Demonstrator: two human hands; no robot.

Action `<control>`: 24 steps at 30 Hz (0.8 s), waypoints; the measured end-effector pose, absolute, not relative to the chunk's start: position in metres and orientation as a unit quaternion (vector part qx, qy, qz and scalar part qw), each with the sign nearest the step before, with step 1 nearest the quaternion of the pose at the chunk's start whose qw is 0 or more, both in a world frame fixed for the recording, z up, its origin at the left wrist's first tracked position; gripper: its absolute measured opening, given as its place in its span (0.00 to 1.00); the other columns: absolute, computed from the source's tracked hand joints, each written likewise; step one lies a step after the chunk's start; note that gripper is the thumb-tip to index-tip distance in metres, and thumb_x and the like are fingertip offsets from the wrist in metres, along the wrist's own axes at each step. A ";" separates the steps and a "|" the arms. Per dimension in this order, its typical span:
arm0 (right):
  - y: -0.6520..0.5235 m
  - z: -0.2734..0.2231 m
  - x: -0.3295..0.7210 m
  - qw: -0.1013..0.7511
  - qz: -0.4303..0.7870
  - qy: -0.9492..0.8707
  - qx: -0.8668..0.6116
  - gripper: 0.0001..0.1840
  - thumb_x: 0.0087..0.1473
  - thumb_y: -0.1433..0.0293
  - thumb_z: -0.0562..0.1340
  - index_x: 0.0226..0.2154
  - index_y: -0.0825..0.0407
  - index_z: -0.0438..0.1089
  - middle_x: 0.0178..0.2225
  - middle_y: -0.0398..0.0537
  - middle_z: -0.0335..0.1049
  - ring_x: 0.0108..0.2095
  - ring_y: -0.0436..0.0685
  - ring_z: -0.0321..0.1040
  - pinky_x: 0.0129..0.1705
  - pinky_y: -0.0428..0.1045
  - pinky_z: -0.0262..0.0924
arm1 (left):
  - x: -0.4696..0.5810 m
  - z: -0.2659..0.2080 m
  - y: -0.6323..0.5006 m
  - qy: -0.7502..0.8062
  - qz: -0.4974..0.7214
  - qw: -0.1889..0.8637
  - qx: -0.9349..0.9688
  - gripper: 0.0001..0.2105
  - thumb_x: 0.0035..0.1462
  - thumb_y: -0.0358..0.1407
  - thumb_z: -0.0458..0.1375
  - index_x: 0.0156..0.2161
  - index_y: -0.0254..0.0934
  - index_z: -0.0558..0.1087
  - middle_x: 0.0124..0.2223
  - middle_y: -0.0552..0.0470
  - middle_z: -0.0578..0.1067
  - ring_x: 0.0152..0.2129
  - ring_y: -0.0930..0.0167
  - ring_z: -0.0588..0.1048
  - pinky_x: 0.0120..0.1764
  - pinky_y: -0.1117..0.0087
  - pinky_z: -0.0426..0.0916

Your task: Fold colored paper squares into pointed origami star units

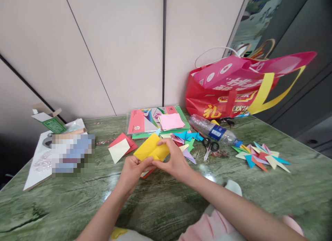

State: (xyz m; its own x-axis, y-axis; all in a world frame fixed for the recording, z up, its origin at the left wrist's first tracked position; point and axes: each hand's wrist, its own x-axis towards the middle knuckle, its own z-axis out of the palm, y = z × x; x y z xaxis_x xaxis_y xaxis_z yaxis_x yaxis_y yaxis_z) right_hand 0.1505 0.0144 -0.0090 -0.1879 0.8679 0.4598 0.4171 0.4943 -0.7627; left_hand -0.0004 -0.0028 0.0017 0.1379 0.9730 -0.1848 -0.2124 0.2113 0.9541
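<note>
A sheet of yellow paper (147,146), creased near its lower edge, is held up over the table between both hands. My left hand (132,170) pinches its lower left side, with the thumb on the near edge. At the right, my right hand (174,161) grips the sheet, fingers over the top corner and thumb near the left thumb. Beneath the hands, a bit of orange-red paper (148,173) shows, mostly hidden. Just left lie a red paper (131,144) and a cream paper square (119,150). Folded coloured paper pieces (188,139) lie beyond the right hand.
Black scissors (209,147) and a plastic bottle (212,129) lie to the right, near a pile of folded paper points (261,156). Pink sheets (171,121) rest on paper packs (140,122) behind. A red bag (220,92) stands back right; an opened box (53,123) sits left.
</note>
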 end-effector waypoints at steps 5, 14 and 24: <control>0.015 -0.011 0.147 0.476 0.300 -0.680 -0.470 0.35 0.37 0.70 0.65 0.49 0.50 0.51 0.43 0.50 0.60 0.43 0.58 0.62 0.41 0.52 0.61 | 0.002 -0.001 -0.003 0.434 0.495 0.636 0.403 0.10 0.39 0.34 0.66 0.28 0.28 0.77 0.32 0.44 0.79 0.31 0.63 0.76 0.39 0.63 0.71; 0.016 -0.020 0.144 0.489 0.386 -0.634 -0.458 0.32 0.39 0.74 0.61 0.48 0.49 0.51 0.33 0.45 0.67 0.30 0.54 0.68 0.31 0.49 0.64 | 0.005 -0.002 -0.004 0.480 0.491 0.605 0.404 0.12 0.38 0.37 0.66 0.28 0.27 0.78 0.28 0.45 0.80 0.29 0.61 0.77 0.39 0.62 0.71; 0.024 -0.016 0.147 0.490 0.490 -0.601 -0.399 0.27 0.38 0.78 0.58 0.44 0.51 0.55 0.30 0.44 0.70 0.29 0.52 0.70 0.30 0.47 0.65 | 0.003 0.008 -0.005 0.499 0.482 0.601 0.396 0.15 0.37 0.38 0.66 0.27 0.25 0.77 0.26 0.42 0.79 0.26 0.62 0.78 0.37 0.63 0.73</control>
State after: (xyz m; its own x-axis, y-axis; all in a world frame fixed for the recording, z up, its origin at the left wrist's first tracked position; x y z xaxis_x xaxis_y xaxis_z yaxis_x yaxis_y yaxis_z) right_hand 0.1473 0.0241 -0.0159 -0.2011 0.9594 0.1978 -0.0002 0.2019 -0.9794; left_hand 0.0026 -0.0054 0.0076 0.0358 0.9752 -0.2183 -0.1843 0.2211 0.9577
